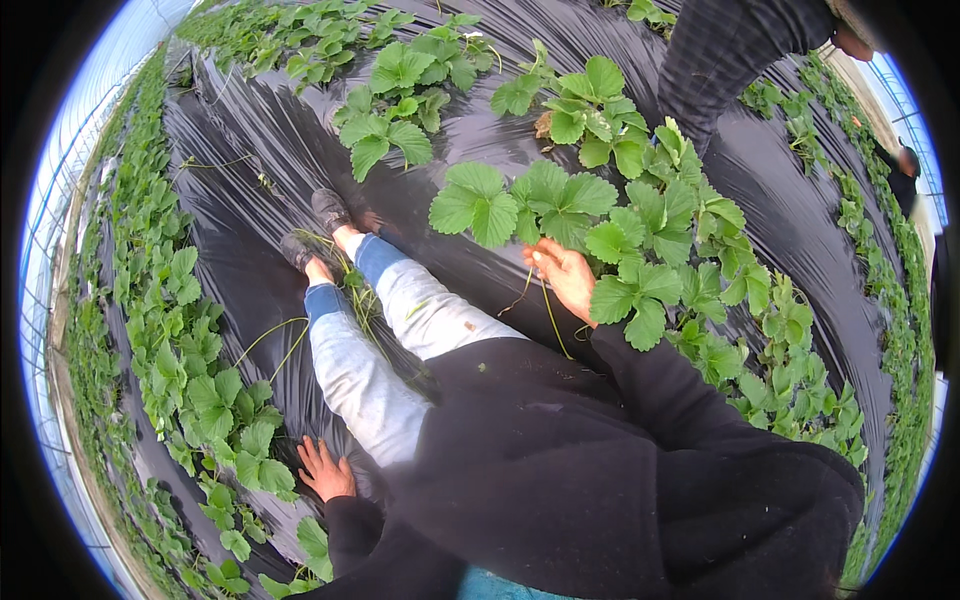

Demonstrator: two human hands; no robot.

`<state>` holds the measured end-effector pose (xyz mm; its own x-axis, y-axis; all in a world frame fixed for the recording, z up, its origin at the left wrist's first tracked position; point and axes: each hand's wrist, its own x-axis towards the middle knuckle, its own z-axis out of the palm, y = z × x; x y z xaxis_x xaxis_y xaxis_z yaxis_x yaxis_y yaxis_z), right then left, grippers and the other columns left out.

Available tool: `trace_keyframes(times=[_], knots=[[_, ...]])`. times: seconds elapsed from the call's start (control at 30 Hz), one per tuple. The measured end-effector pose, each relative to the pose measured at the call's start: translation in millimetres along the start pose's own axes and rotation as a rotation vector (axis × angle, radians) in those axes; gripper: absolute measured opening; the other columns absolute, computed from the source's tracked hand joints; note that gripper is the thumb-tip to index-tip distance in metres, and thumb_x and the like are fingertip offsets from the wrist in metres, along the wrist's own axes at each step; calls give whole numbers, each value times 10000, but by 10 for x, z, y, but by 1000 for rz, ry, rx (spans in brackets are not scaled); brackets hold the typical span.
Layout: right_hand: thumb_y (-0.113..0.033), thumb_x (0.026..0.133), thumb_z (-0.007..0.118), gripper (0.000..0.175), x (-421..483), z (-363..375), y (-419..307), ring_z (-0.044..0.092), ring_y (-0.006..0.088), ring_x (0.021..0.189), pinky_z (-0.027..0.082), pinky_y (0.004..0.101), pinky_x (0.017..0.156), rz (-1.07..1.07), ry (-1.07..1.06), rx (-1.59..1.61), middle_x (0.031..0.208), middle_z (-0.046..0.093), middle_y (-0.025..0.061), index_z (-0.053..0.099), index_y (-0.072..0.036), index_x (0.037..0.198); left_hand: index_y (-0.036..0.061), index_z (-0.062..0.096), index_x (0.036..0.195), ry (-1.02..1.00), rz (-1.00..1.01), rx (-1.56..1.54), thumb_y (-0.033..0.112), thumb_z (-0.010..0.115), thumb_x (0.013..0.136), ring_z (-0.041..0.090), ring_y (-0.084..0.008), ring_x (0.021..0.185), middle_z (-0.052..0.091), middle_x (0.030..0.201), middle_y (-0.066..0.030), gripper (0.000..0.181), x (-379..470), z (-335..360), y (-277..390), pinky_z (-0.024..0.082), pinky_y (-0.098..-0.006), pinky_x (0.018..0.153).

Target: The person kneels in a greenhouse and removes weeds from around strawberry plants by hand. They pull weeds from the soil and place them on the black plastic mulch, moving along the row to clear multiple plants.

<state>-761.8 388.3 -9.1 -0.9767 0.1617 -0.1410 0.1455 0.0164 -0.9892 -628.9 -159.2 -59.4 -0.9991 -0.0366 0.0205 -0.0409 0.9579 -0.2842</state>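
Observation:
My right hand [564, 276] is at the edge of a strawberry plant [559, 199], fingers curled in beneath its leaves. Thin stems [553, 319] hang from the curled fingers, which seem to pinch them; the leaves cover part of the grip. Down at the left, my left hand [327, 471] lies with fingers spread on the black plastic film [281, 360], holding nothing. Beside it grows another row of strawberry plants [217, 409]. My outstretched legs [390, 300] lie along the furrow between the two rows.
Loose cut stems [364, 304] lie between and around my legs. At the upper right, another person's leg in dark checked trousers [701, 67] stands close to the plants. A further person [904, 176] is at the far right. Greenhouse hoops [56, 225] curve along the left.

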Motion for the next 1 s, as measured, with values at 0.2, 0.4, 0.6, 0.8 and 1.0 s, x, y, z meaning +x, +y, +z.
trace_keyframes(times=[0.2,0.4,0.6,0.8,1.0], knots=[[-166,1011,515,323,676,-375,-125,609,138,1088,502,261,769,-179,95,5,1228,641,42,564,-49,1308,33,697,992,404,132,-643,150,615,892,655,-372,875,695,957,-164,175,1087,-1077,657,519,-432,782],[-137,1017,476,292,628,-412,-148,603,139,1090,502,291,830,-182,118,-125,1190,624,21,559,-69,1289,21,668,1084,185,684,-926,264,663,857,617,-381,1033,674,1075,-192,332,2068,-1725,2467,488,-427,898],[-185,976,581,259,289,-450,-46,584,107,606,481,253,555,-78,261,-389,726,632,49,626,70,966,58,608,1220,345,982,-1073,340,681,870,620,-366,1035,640,1186,-203,455,2686,-1638,3856,494,-421,868],[-271,906,700,285,333,-373,-143,522,72,537,451,262,481,-146,347,-309,654,564,-12,637,-6,990,62,611,1208,-152,790,-1184,317,676,880,619,-329,994,644,1150,-174,420,3030,-1517,4312,493,-398,830],[-427,1001,515,390,687,-458,-262,554,90,539,467,232,509,205,351,114,749,596,12,600,-50,944,66,613,1195,-276,714,-1341,293,671,890,618,-292,953,649,1113,-146,385,2948,-1556,3968,492,-375,792]])
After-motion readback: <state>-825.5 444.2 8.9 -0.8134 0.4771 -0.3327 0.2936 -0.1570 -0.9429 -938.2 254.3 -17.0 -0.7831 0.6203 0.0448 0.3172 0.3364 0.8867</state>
